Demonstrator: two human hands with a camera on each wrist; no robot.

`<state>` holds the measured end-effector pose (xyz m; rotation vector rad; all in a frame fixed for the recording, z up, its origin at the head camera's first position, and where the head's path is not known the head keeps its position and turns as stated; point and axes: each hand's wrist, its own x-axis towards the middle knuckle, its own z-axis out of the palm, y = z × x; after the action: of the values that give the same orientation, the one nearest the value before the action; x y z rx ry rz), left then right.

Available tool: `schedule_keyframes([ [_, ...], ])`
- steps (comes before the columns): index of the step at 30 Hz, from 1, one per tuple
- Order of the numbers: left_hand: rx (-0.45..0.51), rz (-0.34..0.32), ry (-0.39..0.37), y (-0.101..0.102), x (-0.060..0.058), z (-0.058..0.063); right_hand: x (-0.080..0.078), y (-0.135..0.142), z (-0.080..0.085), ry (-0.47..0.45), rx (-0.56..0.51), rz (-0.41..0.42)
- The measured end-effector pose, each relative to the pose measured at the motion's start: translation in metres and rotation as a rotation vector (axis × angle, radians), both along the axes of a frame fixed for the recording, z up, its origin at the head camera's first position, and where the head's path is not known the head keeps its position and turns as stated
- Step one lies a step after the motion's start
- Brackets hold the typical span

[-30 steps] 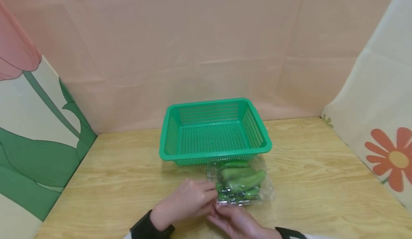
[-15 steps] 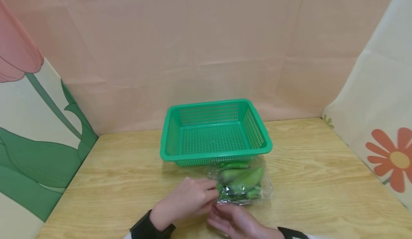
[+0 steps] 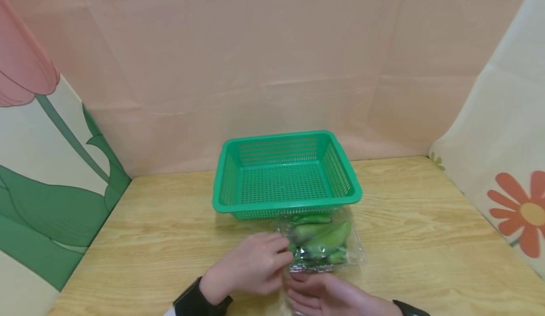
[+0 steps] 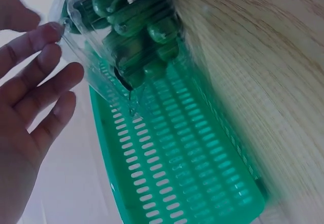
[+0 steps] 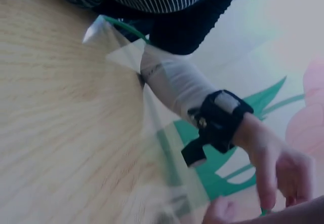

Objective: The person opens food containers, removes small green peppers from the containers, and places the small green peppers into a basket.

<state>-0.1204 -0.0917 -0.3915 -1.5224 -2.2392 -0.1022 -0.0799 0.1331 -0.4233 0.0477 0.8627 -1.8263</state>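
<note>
A clear plastic package of green peppers (image 3: 325, 240) lies on the table, against the near side of the green basket (image 3: 287, 207). My left hand (image 3: 251, 264) is at its near left corner. In the left wrist view the index fingertip (image 4: 54, 30) meets the clear plastic edge, thumb close by and the other fingers loosely bent. Just below the package's near edge my right hand (image 3: 328, 294) has curled fingers on loose clear plastic. In the right wrist view a see-through sheet (image 5: 126, 57) crosses the table edge; the right fingertips are mostly hidden there.
The perforated green basket holds nothing visible and stands near the pink backdrop (image 3: 255, 60). Flower-printed cloth walls (image 3: 519, 141) flank the wood-grain table (image 3: 170, 212) on both sides. A dark wristband (image 5: 225, 117) is on the left wrist.
My right hand has shifted right and slightly toward the body, away from the left hand. The left hand, the package and the basket stay almost in place.
</note>
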Motion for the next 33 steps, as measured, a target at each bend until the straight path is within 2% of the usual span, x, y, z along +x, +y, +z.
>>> schedule_keyframes([
  [5, 0.014, -0.021, 0.060, 0.011, 0.002, 0.008, 0.000, 0.014, -0.001, 0.051, 0.018, 0.111],
  [10, 0.040, -0.031, 0.063, 0.030, 0.004, 0.013, -0.003, 0.034, -0.004, 0.098, 0.014, 0.135],
  [13, 0.045, -0.042, 0.032, 0.041, 0.004, 0.014, -0.008, 0.047, -0.006, 0.111, 0.006, 0.134],
  [17, 0.055, -0.043, 0.041, 0.056, 0.004, 0.016, -0.015, 0.064, -0.007, 0.103, -0.022, 0.121],
  [24, 0.038, 0.041, 0.102, 0.082, 0.010, 0.019, -0.024, 0.093, -0.012, 0.142, -0.030, 0.146],
  [28, 0.016, 0.072, 0.117, 0.093, 0.013, 0.023, -0.029, 0.109, -0.014, 0.181, -0.016, 0.128],
  [33, -0.019, 0.062, 0.049, 0.105, 0.015, 0.026, -0.034, 0.125, -0.014, 0.241, -0.003, 0.060],
])
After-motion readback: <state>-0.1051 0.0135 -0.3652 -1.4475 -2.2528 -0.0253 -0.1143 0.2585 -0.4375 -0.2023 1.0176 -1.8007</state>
